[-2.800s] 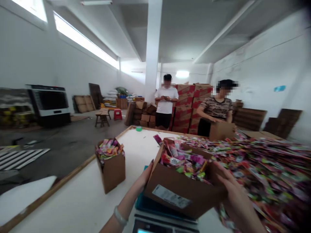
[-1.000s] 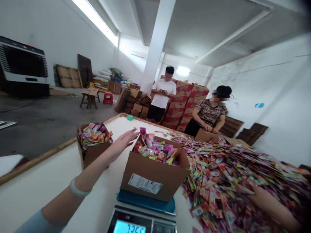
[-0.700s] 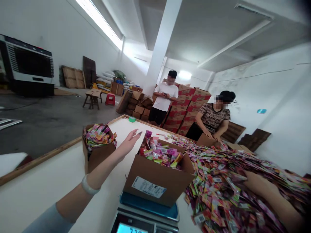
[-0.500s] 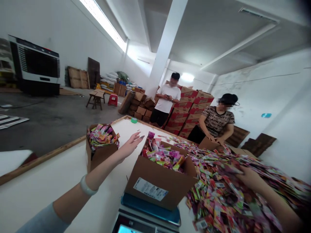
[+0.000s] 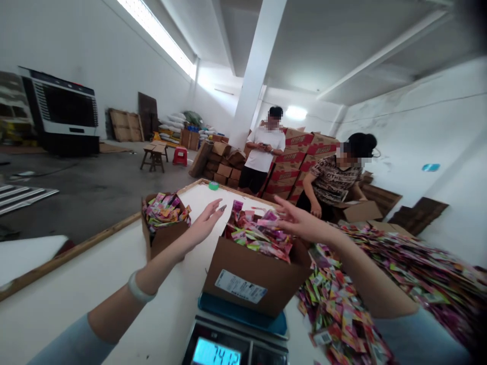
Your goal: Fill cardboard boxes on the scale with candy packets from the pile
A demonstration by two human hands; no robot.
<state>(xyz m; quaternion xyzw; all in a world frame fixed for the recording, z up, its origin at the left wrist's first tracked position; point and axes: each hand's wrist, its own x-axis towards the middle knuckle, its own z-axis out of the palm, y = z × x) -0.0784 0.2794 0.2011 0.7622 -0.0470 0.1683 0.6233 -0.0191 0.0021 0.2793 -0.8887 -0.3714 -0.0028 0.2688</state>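
The fingers (image 5: pixel 280 209) of the right hand (image 5: pixel 302 221) are parted over the packets (image 5: pixel 262 242) filling the labelled box (image 5: pixel 258 271); whether they touch them cannot be told. The left hand (image 5: pixel 205 223) has its fingers extended and slightly apart, just beside the box's left side and holding nothing. The right forearm crosses above the pile (image 5: pixel 350 322) with the hand pointing left; the left forearm, with a bangle (image 5: pixel 140 288) at the wrist, runs forward from the near left. The labelled box sits upright on the scale (image 5: pixel 243 309) at the near side of the bench (image 5: pixel 152 324). White surface shows between it and the plain box (image 5: pixel 167 241), which stands filled near the left edge, and along toward the far-left corner, where green tape (image 5: pixel 213 186) lies. Loose packets cover the bench's right side, close beside the scale.
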